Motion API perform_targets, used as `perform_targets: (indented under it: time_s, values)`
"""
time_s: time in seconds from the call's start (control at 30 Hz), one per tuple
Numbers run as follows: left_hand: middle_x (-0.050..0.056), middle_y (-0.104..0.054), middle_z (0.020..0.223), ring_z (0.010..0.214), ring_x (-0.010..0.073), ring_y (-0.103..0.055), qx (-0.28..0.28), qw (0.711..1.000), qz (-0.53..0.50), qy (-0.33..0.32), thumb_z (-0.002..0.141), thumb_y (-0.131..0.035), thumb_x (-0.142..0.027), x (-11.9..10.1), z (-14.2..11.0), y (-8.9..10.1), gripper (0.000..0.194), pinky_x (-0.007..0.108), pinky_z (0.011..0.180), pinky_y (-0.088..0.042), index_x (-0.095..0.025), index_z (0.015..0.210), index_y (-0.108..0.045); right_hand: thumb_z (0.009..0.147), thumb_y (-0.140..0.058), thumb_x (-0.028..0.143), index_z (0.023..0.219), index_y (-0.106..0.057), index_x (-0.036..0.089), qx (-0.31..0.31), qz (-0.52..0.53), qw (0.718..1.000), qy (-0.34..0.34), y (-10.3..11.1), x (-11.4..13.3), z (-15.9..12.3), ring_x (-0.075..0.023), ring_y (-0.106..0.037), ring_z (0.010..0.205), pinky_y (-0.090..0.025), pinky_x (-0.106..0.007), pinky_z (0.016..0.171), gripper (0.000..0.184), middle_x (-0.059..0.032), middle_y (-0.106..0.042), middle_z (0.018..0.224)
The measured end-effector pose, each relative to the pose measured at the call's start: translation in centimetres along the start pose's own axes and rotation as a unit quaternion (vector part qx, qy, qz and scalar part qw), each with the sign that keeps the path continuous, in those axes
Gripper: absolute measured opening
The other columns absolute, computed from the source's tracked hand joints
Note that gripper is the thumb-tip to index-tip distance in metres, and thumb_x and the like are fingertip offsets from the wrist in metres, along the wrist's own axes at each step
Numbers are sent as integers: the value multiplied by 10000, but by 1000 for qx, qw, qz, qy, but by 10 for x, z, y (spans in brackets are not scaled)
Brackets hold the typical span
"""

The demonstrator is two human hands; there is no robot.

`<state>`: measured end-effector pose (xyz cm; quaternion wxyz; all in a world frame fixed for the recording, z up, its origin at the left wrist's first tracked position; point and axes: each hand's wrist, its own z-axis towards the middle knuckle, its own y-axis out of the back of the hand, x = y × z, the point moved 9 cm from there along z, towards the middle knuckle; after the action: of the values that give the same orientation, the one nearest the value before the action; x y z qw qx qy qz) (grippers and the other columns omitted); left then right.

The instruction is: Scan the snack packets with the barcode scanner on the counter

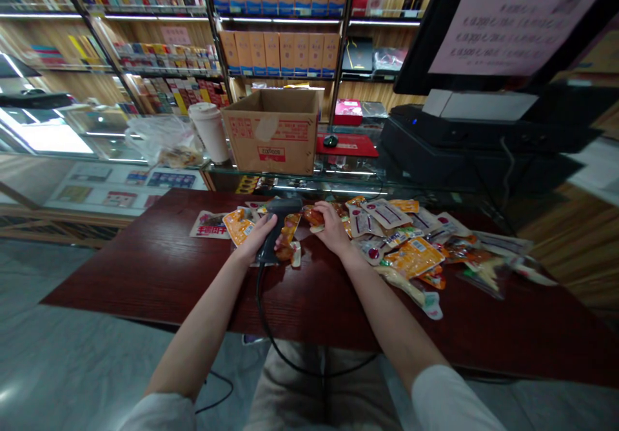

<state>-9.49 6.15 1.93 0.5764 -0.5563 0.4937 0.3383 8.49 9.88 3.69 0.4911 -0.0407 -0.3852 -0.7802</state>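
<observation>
My left hand (258,237) is wrapped round the grip of a black handheld barcode scanner (275,231), whose cable (261,302) runs down past the table edge. The scanner's head points toward my right hand (333,228). Between the fingers and thumb of that hand is a clear snack packet (313,215) with reddish-brown food inside, partly hidden by the fingers. Several packets lie under and around the scanner, among them an orange packet (238,226). To the right spreads a heap of snack packets, with another orange packet (414,257) on it.
The packets lie on a dark red wooden table (159,270). Behind it, a glass counter carries an open cardboard box (271,137), a white paper cup (210,133), a plastic bag (157,140) and a mouse (330,141). A monitor (483,24) stands at the right.
</observation>
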Motion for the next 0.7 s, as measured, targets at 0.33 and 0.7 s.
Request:
perform_targets:
  time_s: [0.33, 0.7]
  values:
    - [-32, -572, 626, 430, 102, -493, 8, 997, 74, 32, 676, -751, -685, 6, -1, 7, 744, 234, 416, -389, -186, 1167, -500, 766, -539, 11, 1198, -578, 189, 12, -93, 996, 8, 1, -3, -4, -267, -529, 1298, -467, -445, 1098, 468, -149, -536, 1358]
    - [-36, -554, 576, 416, 92, -467, 9, 999, 44, -2, 730, -706, -682, 0, 2, 14, 642, 218, 399, -365, -181, 1101, -553, 826, -596, 76, 1265, -592, 173, 11, -167, 985, -40, 3, -12, 0, -294, -524, 1278, -434, -484, 1096, 450, -169, -578, 1319]
